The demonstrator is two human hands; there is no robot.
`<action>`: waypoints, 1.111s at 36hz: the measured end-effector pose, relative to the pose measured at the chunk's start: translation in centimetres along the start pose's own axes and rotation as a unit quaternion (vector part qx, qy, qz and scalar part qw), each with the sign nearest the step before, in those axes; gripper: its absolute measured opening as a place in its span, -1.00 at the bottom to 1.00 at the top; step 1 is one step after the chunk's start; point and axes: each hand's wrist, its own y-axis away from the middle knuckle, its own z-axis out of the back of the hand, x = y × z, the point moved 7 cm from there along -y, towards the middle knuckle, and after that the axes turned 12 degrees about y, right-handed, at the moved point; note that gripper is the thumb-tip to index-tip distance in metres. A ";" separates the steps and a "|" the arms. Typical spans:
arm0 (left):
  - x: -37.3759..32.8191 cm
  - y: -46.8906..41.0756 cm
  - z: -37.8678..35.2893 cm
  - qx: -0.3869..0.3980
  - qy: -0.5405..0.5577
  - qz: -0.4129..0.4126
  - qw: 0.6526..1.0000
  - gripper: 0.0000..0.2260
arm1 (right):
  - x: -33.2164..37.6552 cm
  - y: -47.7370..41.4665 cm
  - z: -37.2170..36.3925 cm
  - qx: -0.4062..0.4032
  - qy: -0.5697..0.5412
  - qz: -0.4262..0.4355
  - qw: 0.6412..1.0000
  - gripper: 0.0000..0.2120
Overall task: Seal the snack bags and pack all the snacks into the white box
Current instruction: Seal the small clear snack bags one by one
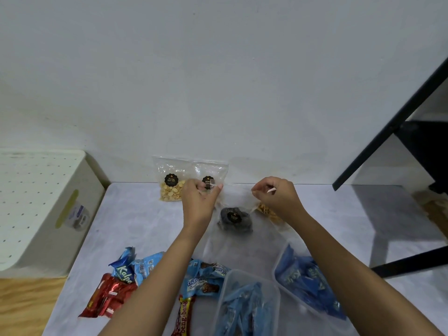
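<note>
My left hand and my right hand each pinch a top corner of a clear snack bag with dark contents, which hangs between them just above the table. Behind my left hand, two clear bags lean on the wall: one with pale yellow nuts and one with a black label, partly hidden. A bag of golden-brown snacks lies under my right wrist. The white box, with a perforated lid, stands at the left beside the table.
Loose wrapped snacks lie at the front: blue Kalpa packets, red packets, a Beng-Beng bar and blue wafer packs. Two clear tubs hold blue packets. A black desk frame stands at the right.
</note>
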 end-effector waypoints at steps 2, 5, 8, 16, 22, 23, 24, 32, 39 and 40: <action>0.3 0.8 -0.5 0.022 0.051 0.027 0.998 -0.73 | 0.2 0.2 -0.1 -0.003 0.023 0.039 0.999 -0.90; 1.1 1.7 -1.5 0.065 0.114 0.078 0.988 -0.63 | 0.5 0.5 -0.4 0.006 0.053 0.099 0.994 -0.83; 1.7 2.0 -2.7 0.094 0.202 0.146 0.964 -0.71 | 0.9 0.7 -0.8 0.032 0.078 0.157 0.984 -0.88; 2.2 1.8 -3.6 0.102 0.246 0.219 0.939 -0.85 | 0.6 0.9 -1.6 0.111 0.085 0.162 0.977 -0.93; 1.1 2.2 -4.2 0.145 0.276 0.195 0.930 -0.89 | 1.3 0.5 -2.4 0.162 0.041 0.078 0.983 -0.75; 0.9 2.2 -4.3 0.152 0.278 0.191 0.929 -0.88 | 1.4 0.3 -2.5 0.155 0.041 0.067 0.985 -0.76; 0.8 2.3 -4.3 0.159 0.279 0.188 0.928 -0.87 | 1.5 0.1 -2.5 0.149 0.038 0.060 0.986 -0.80; 0.3 2.4 -4.2 0.205 0.258 0.157 0.931 -0.89 | 1.7 -0.3 -2.7 0.158 0.039 0.048 0.986 -0.87; 0.4 2.2 -4.3 0.227 0.248 0.155 0.929 -0.86 | 1.3 -0.5 -2.7 0.180 0.004 0.019 0.983 -0.89; 0.4 2.2 -4.3 0.231 0.243 0.150 0.930 -0.86 | 1.3 -0.5 -2.7 0.184 0.002 0.016 0.983 -0.89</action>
